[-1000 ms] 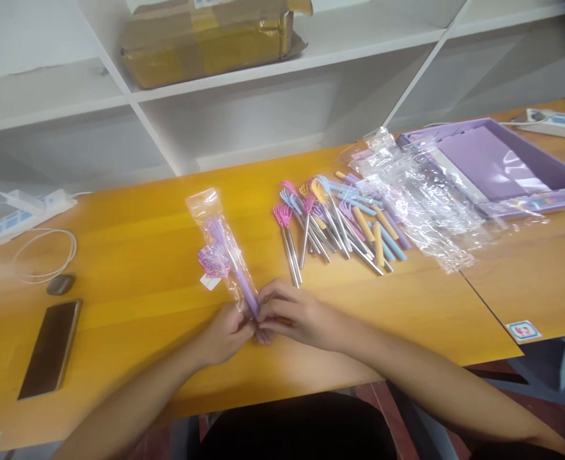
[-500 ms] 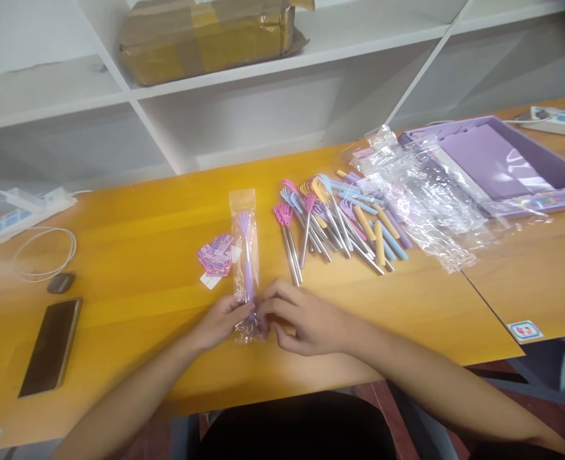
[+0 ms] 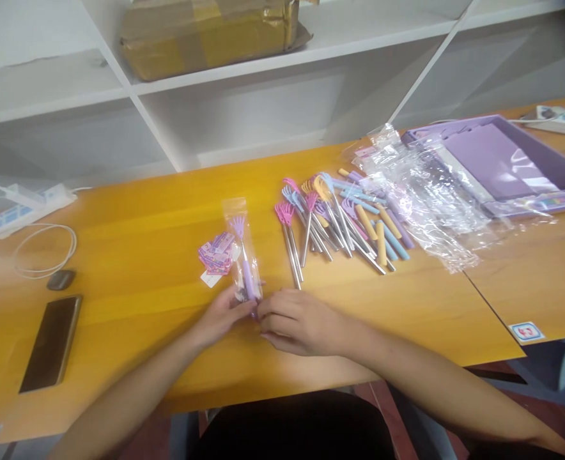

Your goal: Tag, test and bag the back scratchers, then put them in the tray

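Note:
A purple back scratcher inside a clear plastic bag (image 3: pixel 242 252) lies on the orange table (image 3: pixel 143 211), pointing away from me. My left hand (image 3: pixel 221 314) and my right hand (image 3: pixel 296 321) both pinch the near end of that bag, fingers closed on it. Just left of the bag sits a small stack of pink labels (image 3: pixel 216 253). To the right lies a pile of loose back scratchers (image 3: pixel 340 220) with pink, blue, yellow and purple handles and claws.
Empty clear bags (image 3: pixel 421 191) are heaped right of the pile, beside a purple tray (image 3: pixel 503 163). A dark phone (image 3: pixel 50 342), a small grey object (image 3: pixel 61 279), a white cable and power strip (image 3: pixel 21 206) lie at left. White shelves with a cardboard box (image 3: pixel 210 32) stand behind.
The bagged scratcher swung from leaning left to pointing straight away, uncovering the pink labels. Both hands have shifted slightly up the bag's near end and folded it shorter.

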A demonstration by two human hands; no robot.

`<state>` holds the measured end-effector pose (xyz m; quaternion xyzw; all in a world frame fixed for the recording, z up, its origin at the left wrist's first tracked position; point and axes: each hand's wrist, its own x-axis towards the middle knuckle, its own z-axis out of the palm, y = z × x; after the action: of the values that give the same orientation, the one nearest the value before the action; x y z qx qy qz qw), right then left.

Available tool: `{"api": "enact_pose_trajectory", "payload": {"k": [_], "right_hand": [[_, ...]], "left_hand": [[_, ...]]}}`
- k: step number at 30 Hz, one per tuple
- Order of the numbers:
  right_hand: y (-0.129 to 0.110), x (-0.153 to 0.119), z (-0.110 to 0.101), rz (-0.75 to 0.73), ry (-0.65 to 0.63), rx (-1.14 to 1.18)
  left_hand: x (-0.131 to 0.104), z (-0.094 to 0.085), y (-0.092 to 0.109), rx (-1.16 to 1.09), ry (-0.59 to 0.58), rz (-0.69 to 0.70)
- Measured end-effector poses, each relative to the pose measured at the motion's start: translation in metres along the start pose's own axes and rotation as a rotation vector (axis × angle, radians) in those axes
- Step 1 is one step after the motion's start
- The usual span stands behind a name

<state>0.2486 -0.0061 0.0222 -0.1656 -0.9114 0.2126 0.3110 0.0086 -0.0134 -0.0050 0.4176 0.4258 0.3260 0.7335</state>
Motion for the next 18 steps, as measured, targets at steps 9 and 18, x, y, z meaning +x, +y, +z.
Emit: {"api": "enact_pose_trajectory", "payload": {"k": [9,18], "right_hand": [[-0.002,0.0,0.003,0.291,0.112,0.287],[-0.003,-0.001,0.006,0.387,0.135,0.296]], "left_hand": [[0.0,-0.004,-0.008,-0.083,-0.059,-0.011],[-0.001,-0.003,-0.006,-0.058,-0.115,0.011]]}}
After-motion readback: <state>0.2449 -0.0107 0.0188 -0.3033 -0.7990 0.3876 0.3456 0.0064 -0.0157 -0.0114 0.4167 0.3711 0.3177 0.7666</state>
